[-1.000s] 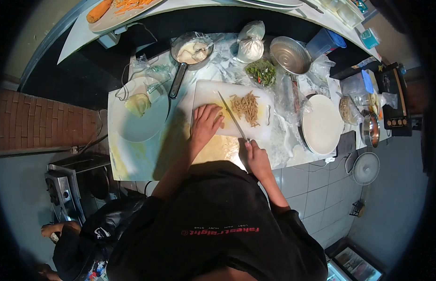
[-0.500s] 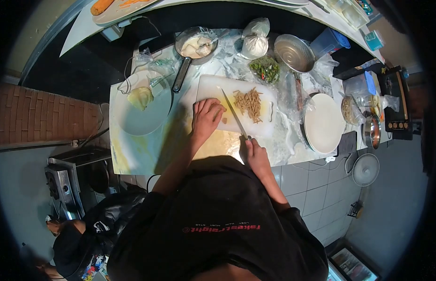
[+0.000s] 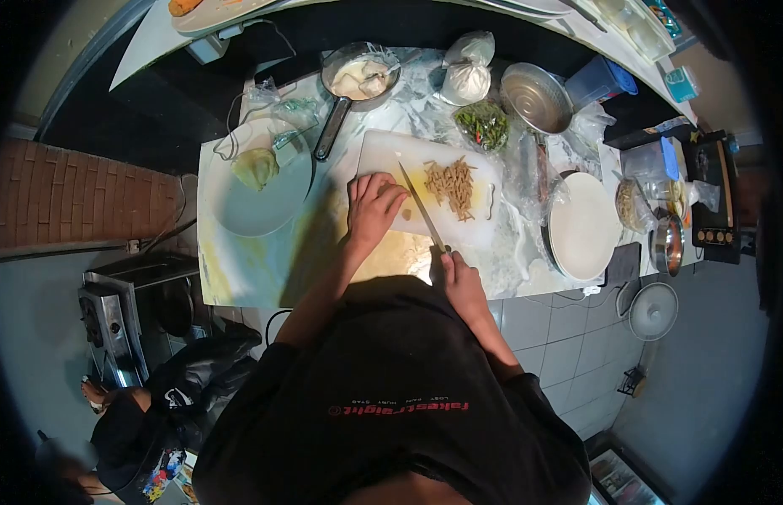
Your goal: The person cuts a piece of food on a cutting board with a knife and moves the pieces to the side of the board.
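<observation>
My right hand (image 3: 464, 281) is wrapped round the handle of a long kitchen knife (image 3: 422, 205). Its blade slants up and left across a white cutting board (image 3: 383, 150). On the board's left side, my left hand (image 3: 376, 206) lies with fingers bent and close together, near the blade. Whatever is under those fingers is hidden. A small brown bit (image 3: 406, 215) rests by the fingertips. To the right of the blade is a loose pile of thin brown strips (image 3: 450, 187), cut into short sticks.
Left of the board, a large pale plate (image 3: 261, 206) holds a cabbage piece (image 3: 255, 168). Behind are a pan of white batter (image 3: 360, 80), a bag of white powder (image 3: 467, 80), bagged green chillies (image 3: 482, 124) and a metal bowl (image 3: 536, 97). A white oval plate (image 3: 583, 227) stands right. Someone sits lower left.
The whole view has shifted slightly. Both hands and the knife keep nearly the same places over the board, and the pile of strips looks unchanged.
</observation>
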Motion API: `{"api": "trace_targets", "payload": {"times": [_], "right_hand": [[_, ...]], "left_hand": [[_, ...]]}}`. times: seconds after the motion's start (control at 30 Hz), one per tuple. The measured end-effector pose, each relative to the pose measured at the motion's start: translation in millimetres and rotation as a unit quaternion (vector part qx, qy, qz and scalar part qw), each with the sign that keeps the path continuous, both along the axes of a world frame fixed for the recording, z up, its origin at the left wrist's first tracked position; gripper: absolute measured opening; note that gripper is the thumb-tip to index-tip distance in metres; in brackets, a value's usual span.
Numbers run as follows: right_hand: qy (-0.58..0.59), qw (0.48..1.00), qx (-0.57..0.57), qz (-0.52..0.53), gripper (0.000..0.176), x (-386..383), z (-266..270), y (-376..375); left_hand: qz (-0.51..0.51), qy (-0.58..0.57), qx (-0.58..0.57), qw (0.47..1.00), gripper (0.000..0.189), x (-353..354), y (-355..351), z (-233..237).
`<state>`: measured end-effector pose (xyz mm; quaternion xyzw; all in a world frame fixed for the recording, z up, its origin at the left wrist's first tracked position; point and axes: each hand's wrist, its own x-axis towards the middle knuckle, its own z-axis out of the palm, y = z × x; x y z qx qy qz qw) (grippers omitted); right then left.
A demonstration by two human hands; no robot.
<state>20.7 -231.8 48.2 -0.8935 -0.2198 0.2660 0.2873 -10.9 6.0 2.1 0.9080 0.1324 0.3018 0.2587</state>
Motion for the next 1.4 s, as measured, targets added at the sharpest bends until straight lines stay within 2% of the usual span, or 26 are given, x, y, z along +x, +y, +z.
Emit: {"api": "trace_targets", "payload": {"times": [0.2, 0.5, 1.17, 1.4], "right_hand": [[0.022, 0.999, 0.018, -0.032, 0.039, 4, 3, -4], [0.012, 0.999, 0.030, -0.006, 0.038, 4, -6, 6], [0.022, 1.000, 0.014, 0.014, 0.039, 2, 7, 16], [0.015, 1.000, 0.005, 0.017, 0.041, 0, 4, 18]], "left_hand": [[0.004, -0.011, 0.014, 1.000, 0.012, 1, 0, 0], [0.005, -0.005, -0.001, 1.000, 0.013, 4, -1, 2], [0.019, 0.005, -0.018, 1.000, 0.010, 4, -4, 1], [0.048, 0.009, -0.035, 0.998, 0.010, 5, -16, 1]]}}
